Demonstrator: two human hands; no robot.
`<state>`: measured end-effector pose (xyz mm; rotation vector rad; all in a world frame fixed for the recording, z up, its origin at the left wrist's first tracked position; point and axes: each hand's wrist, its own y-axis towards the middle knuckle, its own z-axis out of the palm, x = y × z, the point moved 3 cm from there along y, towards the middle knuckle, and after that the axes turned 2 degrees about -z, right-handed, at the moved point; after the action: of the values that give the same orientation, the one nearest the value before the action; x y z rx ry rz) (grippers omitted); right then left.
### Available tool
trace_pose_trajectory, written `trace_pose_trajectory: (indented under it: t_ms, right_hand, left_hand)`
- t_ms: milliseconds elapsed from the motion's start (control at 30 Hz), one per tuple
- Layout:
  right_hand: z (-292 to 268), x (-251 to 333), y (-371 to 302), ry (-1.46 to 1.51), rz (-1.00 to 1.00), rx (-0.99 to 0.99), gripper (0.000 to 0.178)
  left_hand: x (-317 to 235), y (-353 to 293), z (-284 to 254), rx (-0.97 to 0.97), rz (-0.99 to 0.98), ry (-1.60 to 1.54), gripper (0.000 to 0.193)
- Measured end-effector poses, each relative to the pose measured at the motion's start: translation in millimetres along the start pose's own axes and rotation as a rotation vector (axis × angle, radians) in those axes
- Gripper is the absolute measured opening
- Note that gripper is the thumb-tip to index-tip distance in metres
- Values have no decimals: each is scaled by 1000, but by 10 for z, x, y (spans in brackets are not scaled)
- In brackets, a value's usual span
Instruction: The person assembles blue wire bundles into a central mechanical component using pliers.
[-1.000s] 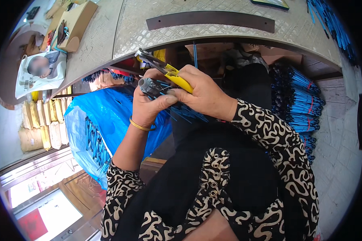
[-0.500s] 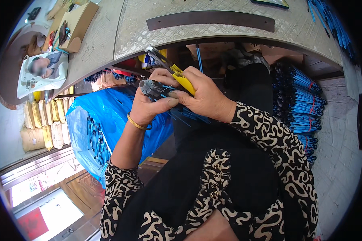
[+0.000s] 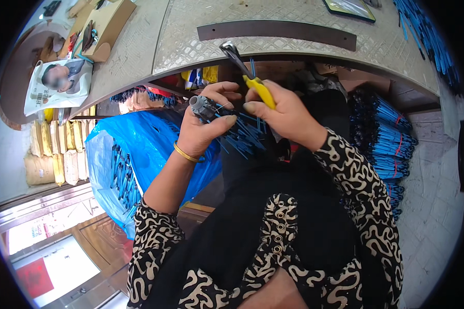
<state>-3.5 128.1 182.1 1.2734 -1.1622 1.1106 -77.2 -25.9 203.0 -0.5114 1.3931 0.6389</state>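
My left hand (image 3: 203,130) is closed round a bundle of thin blue rods (image 3: 248,140). Their grey and black plastic ends (image 3: 203,106) stick out between thumb and fingers. A fine wire end (image 3: 222,106) pokes up from the bundle beside my left thumb. To the right, my right hand (image 3: 290,114) grips pincers with yellow handles (image 3: 263,93). The metal head of the pincers points up and left, over the table edge and apart from the bundle. Most of the left fingers lie behind the bundle.
Before me runs a worktable (image 3: 180,38) with a dark metal strip (image 3: 278,33). At the left are a cardboard box (image 3: 111,28) and a printed bag (image 3: 59,87). A blue plastic sack (image 3: 134,131) of rods stands below. Tied rod bundles (image 3: 389,136) are stacked at the right.
My right hand and the pincers have moved right, away from the bundle. The pincers' head has swung right and up. My left hand has shifted slightly right, still holding the bundle.
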Motion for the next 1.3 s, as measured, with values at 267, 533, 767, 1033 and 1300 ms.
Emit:
trace_pose_trajectory:
  t_ms: [267, 533, 767, 1033, 1300]
  right_hand:
    - [-109, 312, -162, -392, -260, -94, 35]
    - [54, 378, -38, -447, -341, -176, 30]
    - [96, 309, -3, -412, -382, -189, 19]
    - [93, 317, 2, -377, -297, -256, 13]
    - [-61, 377, 117, -571, -438, -232, 13]
  left_hand:
    - [33, 1, 31, -27, -16, 127, 16]
    - [58, 24, 126, -67, -10, 175, 16]
    - [68, 52, 118, -54, -64, 136, 17]
    - [86, 108, 91, -47, -72, 148, 16]
    - [61, 89, 122, 19, -129, 51, 17]
